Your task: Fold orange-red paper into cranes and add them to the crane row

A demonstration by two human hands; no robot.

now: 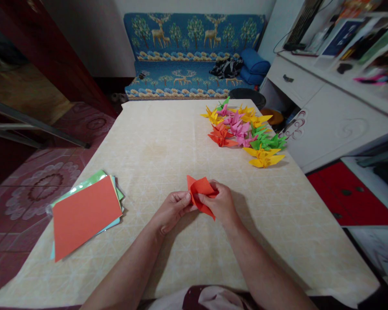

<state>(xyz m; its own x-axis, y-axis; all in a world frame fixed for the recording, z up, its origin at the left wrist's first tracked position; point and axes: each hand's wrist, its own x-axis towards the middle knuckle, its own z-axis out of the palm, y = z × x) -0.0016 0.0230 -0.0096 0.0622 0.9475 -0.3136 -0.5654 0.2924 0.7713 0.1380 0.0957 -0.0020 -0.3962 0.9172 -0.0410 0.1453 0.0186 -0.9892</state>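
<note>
Partly folded orange paper [202,187] is held between both hands above the table's middle, with pointed flaps sticking up and down. My left hand [178,206] pinches its left edge between thumb and fingers. On the right side, my right hand [220,200] grips the paper, its thumb pressed on the front and its fingers partly hidden behind. Several folded paper cranes in orange [221,135], pink [239,127], green [267,138] and yellow [264,157] lie grouped at the table's far right. A stack of coloured sheets, an orange sheet [87,217] on top, rests at the left.
A pale patterned cloth covers the table [148,129]. Beyond its far edge stands a blue sofa [181,75] with deer pictures. A white cabinet [339,116] stands to the right, cluttered on top. Metal legs [51,129] are on the tiled floor at the left.
</note>
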